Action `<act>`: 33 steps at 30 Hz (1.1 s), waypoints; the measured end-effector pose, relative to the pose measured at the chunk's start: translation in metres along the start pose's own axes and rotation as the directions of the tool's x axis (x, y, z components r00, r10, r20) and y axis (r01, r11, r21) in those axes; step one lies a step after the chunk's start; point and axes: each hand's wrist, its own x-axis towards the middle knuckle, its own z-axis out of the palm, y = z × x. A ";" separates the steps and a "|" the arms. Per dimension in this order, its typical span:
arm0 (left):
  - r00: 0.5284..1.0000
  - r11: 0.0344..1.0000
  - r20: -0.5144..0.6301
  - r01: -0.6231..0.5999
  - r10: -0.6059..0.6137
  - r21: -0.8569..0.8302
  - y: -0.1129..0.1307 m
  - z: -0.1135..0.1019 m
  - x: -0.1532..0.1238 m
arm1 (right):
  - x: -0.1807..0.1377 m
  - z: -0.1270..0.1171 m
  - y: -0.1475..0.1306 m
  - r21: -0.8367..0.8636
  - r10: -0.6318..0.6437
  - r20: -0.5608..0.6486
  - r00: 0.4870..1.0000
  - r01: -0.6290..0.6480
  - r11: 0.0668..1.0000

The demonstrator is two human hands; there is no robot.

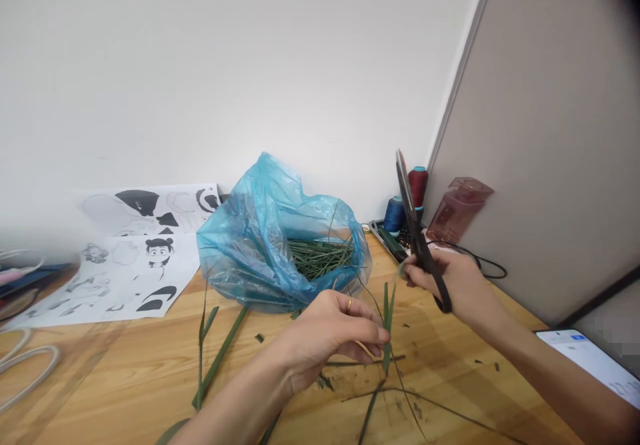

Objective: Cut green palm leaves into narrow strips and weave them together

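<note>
My left hand (340, 328), with a ring on one finger, pinches a narrow green leaf (387, 328) between thumb and fingertips, just above the table. Black-handled scissors (423, 248) are in my right hand (453, 281), their blades pointing up and away from the leaf. The right thumb and fingertips are near a thin pale strand at the leaf's upper end; whether they grip it I cannot tell. Behind my left hand, a blue plastic bag (245, 231) lies with its mouth open, showing a heap of thin green strips (323, 258) inside.
Loose leaf strips (223, 355) and scraps are scattered over the wooden table (140, 378). Printed drawing sheets (125, 265) lean at the back left. Blue thread (394, 215) and red thread (418, 185) spools, a pink transparent container (460, 208) and a phone (590, 361) are on the right.
</note>
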 end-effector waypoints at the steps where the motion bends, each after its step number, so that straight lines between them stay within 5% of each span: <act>1: 1.000 1.000 0.015 0.007 -0.007 0.010 0.002 0.000 -0.002 | 0.007 -0.003 0.003 0.016 0.029 -0.034 0.999 -0.029 0.999; 4: 0.999 0.998 0.035 0.012 -0.015 0.063 0.010 -0.002 -0.007 | 0.022 -0.009 0.004 0.103 0.115 -0.153 0.982 -0.100 0.990; 7: 0.980 0.974 -0.133 -0.123 0.150 0.191 0.021 -0.014 -0.007 | 0.028 -0.003 -0.012 0.094 0.053 -0.205 0.977 -0.035 0.995; 10: 0.853 0.899 -0.370 -0.223 0.367 0.378 0.027 -0.036 0.001 | 0.033 0.016 -0.037 -0.014 -0.077 -0.066 0.995 0.077 0.997; 13: 0.737 0.859 -0.489 -0.246 0.466 0.448 0.026 -0.057 0.011 | 0.045 0.039 -0.049 -0.064 -0.107 0.084 0.991 0.112 0.992; 17: 0.693 0.847 -0.510 -0.298 0.509 0.441 0.023 -0.070 0.019 | 0.060 0.052 -0.042 -0.071 -0.097 0.072 0.993 0.103 0.992; 22: 0.670 0.814 -0.474 -0.393 0.572 0.427 0.033 -0.070 0.008 | 0.057 0.040 -0.033 -0.088 -0.104 0.059 0.993 0.109 0.990; 25: 0.607 0.757 -0.464 -0.426 0.645 0.496 0.044 -0.077 -0.010 | 0.049 0.033 -0.031 -0.100 -0.097 0.075 0.992 0.104 0.990; 29: 0.462 0.651 -0.505 -0.238 0.729 0.721 0.044 -0.104 -0.046 | 0.040 0.026 -0.019 -0.114 -0.021 0.113 0.993 0.034 0.993; 30: 0.466 0.628 -0.514 -0.124 0.720 0.768 0.039 -0.112 -0.056 | 0.037 0.024 -0.015 -0.102 -0.002 0.128 0.992 0.016 0.995; 33: 0.624 0.554 -0.551 0.219 0.554 0.804 0.012 -0.134 -0.083 | 0.026 0.017 -0.007 -0.013 0.049 0.181 0.982 -0.047 0.999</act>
